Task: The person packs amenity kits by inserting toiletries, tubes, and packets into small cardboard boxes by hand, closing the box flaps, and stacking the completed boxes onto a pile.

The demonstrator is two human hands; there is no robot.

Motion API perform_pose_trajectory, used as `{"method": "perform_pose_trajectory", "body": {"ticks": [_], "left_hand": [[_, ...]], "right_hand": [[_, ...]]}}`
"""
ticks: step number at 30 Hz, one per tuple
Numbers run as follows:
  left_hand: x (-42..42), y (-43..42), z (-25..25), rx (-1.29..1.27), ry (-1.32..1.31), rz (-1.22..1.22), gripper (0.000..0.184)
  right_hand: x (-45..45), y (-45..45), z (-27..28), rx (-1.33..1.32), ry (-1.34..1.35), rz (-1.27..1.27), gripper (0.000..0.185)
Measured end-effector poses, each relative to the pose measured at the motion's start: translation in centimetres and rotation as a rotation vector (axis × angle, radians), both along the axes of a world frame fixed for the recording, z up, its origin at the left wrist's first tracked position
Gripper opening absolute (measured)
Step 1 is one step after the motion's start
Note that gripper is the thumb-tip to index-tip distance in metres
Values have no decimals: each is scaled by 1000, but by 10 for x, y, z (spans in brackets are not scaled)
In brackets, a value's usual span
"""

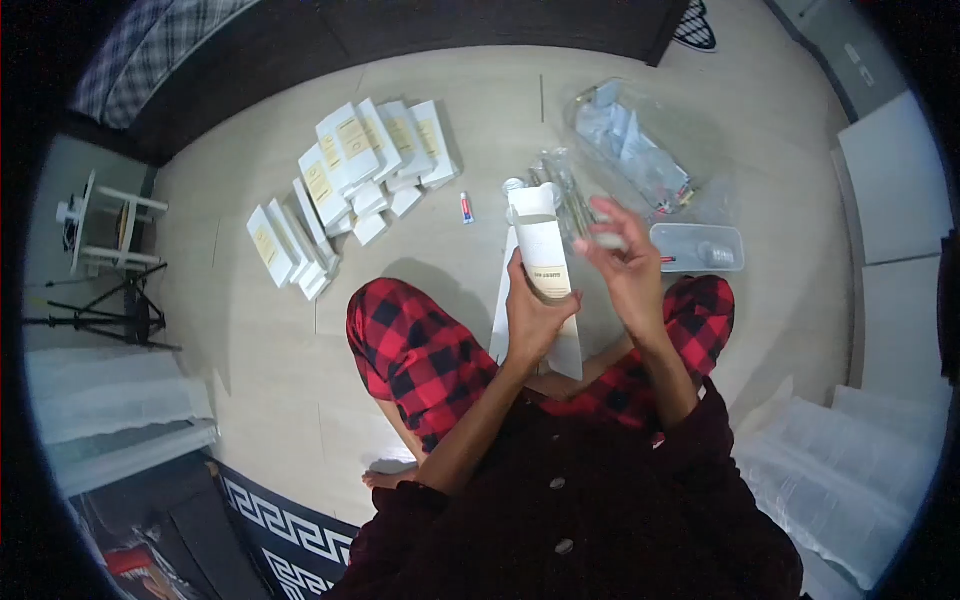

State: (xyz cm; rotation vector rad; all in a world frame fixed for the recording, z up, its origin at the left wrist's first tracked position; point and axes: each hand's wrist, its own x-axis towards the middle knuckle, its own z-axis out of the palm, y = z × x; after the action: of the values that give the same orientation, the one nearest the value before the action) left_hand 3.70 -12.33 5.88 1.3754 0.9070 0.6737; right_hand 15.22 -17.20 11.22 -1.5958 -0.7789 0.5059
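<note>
Head view: left hand (538, 318) wraps its fingers round the lower part of a white box (541, 240) at frame centre, apparently keeping the open end clear. Right hand (632, 268), just right of it: fingers loosely parted, no held item discernible. Clear tray (685, 246) and plastic bag (650, 150) lie right of centre, presumably for easy reach.
</note>
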Motion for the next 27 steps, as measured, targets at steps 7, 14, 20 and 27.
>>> {"method": "perform_pose_trajectory", "body": {"ticks": [7,14,20,27], "left_hand": [[-7,-9,5,70,-95,-125,68],[-10,-8,13,145,-72,127,24],[-1,29,20,139,-183,413,34],[12,46,49,246,-224,513,37]], "right_hand": [[-14,-22,-27,138,502,61,30],[-31,-20,-38,226,573,-84,15],[-51,-43,-41,-31,607,107,30],[-54,-41,-37,-49,657,146,24]]}}
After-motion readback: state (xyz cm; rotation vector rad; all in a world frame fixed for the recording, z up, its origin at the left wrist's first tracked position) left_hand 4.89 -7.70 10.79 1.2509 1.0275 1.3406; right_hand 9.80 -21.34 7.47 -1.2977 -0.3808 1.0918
